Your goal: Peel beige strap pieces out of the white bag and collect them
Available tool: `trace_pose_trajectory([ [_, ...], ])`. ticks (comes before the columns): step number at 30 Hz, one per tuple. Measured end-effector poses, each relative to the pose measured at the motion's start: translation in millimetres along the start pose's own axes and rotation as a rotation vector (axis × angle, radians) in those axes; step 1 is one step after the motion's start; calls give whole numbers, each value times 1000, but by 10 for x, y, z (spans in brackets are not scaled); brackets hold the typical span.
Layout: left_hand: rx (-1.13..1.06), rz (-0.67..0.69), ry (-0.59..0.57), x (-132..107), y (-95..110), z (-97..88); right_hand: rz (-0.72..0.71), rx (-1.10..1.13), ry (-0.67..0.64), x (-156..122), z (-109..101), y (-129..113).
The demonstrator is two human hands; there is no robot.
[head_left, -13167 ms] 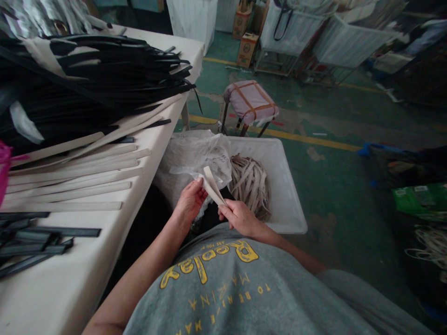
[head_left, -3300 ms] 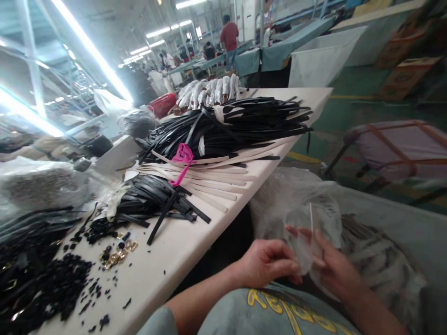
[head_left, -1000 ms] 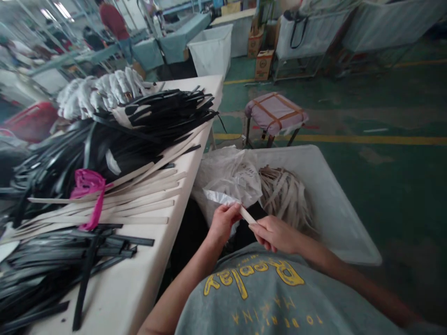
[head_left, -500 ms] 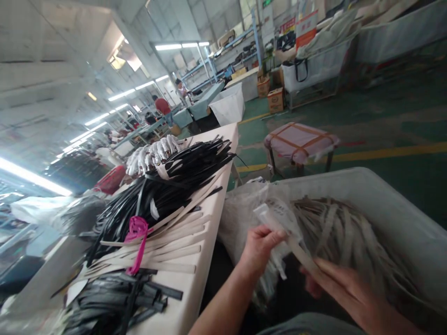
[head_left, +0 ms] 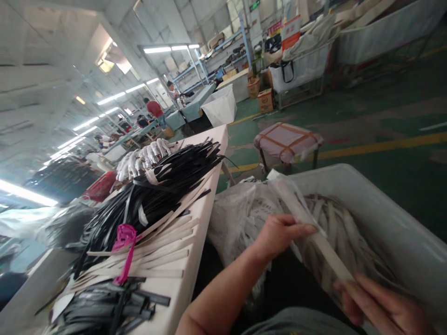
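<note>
Strap (head_left: 330,258), pale and flat, slants over the white tub (head_left: 391,204), its far end inside a clear sleeve (head_left: 284,186). Your left hand (head_left: 281,235) pinches it; your right hand (head_left: 391,302) grips its nearer length. You seem to be working the sleeve along; the next move likely calls for keeping the strap straight. Left of the tub, the tabletop (head_left: 160,321) carries black strips (head_left: 174,172).

Black straps (head_left: 164,193) lie toward the far corner of the table (head_left: 177,286), white-wrapped pieces (head_left: 143,159) behind them. Beyond the right edge, a pink-covered stool (head_left: 288,141) stands on the floor (head_left: 359,132); cartons (head_left: 265,101) farther back.
</note>
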State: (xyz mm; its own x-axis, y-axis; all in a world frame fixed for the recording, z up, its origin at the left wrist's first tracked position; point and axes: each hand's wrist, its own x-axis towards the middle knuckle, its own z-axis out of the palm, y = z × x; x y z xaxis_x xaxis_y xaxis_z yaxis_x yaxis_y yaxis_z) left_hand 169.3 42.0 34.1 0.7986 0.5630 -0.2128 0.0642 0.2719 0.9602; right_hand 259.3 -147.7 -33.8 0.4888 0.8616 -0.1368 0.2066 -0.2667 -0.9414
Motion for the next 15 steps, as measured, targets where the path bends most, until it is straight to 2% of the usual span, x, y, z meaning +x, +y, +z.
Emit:
trace_pose_trajectory([
  [4,-70,-82,-102,-12,-163,198,99,5,129,13,-20,-265],
  [6,-113,-100,-141,-3,-233,277,128,21,149,42,-55,-316],
  [11,-121,-173,10,84,-394,256,146,88,-66,-15,-63,-157],
  [12,-108,-191,10,79,-430,258,152,77,-85,-20,-55,-140],
  [15,-93,-243,-76,27,-496,289,158,59,-5,29,-43,-149],
])
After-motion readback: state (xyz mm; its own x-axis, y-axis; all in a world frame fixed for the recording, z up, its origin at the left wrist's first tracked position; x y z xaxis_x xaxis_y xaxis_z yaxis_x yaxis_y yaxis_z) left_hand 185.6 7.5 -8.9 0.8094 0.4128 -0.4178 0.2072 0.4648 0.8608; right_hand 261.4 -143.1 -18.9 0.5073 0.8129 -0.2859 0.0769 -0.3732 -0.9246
